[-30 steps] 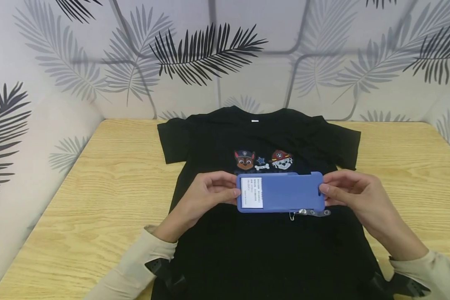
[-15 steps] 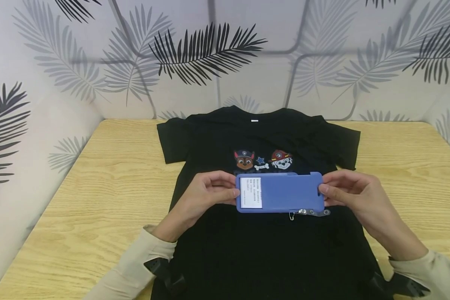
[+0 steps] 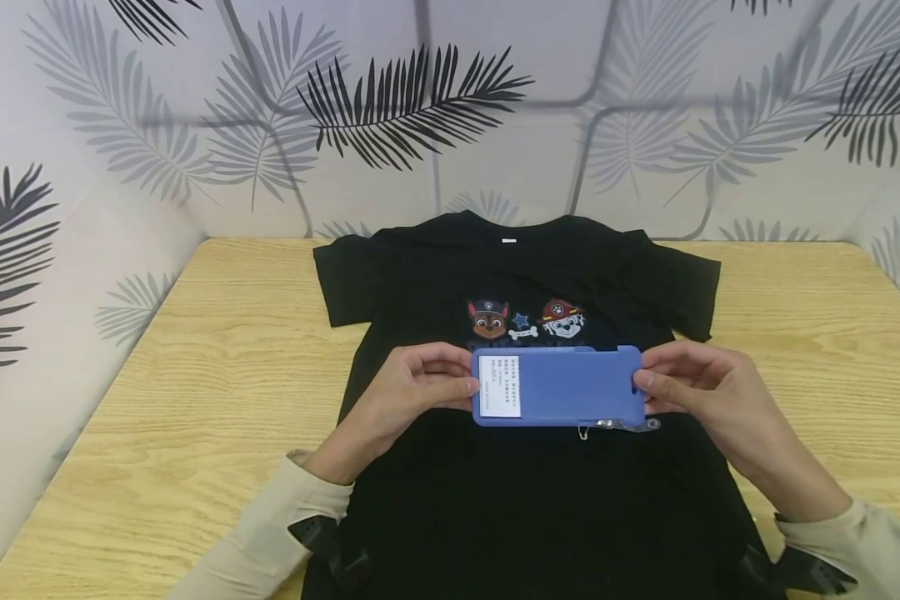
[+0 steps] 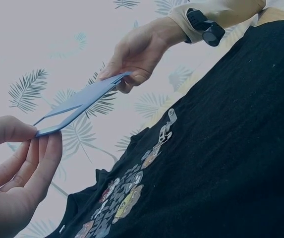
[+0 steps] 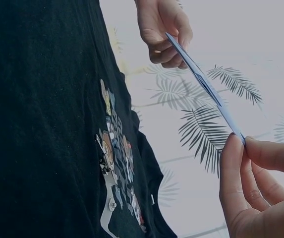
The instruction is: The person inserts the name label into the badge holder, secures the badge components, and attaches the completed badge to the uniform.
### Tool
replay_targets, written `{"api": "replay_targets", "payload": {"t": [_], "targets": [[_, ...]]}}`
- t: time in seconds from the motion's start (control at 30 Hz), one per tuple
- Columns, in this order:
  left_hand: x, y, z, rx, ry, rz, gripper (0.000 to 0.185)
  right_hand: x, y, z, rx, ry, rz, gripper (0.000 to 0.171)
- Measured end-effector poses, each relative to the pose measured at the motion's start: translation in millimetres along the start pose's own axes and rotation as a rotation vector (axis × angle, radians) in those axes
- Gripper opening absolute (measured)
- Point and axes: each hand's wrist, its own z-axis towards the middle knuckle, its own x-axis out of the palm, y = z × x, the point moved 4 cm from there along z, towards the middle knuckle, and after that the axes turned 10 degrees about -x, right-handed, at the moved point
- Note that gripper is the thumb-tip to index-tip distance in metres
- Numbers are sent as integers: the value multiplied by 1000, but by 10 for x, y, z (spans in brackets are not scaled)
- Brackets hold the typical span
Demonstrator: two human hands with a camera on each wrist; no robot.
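Note:
A blue plastic badge holder (image 3: pixel 570 387) with a white printed paper (image 3: pixel 499 387) at its left end is held sideways over a black T-shirt (image 3: pixel 525 500). My left hand (image 3: pixel 416 387) pinches its left end between thumb and fingers. At the other end, beside the slot, my right hand (image 3: pixel 708 392) pinches it the same way. Both wrist views show the holder raised above the shirt. A metal badge clip (image 4: pixel 165 131) with a clear strap lies on the shirt below; in the head view the holder partly hides it.
The shirt lies spread on a wooden table (image 3: pixel 232 333), its collar toward the back wall (image 3: pixel 510 125) with leaf prints. Cartoon dog faces (image 3: pixel 525 320) are printed on its chest. Each wrist wears a black camera (image 3: pixel 330 550).
The right end of the holder has shifted slightly left, and the right hand with it. The left hand's hold looks the same.

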Motion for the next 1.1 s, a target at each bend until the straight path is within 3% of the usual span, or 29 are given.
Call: {"api": "replay_targets", "payload": {"t": [1.1], "targets": [[19, 0, -1, 13, -4, 5, 28, 41, -33, -6, 8, 11, 28, 20]]}}
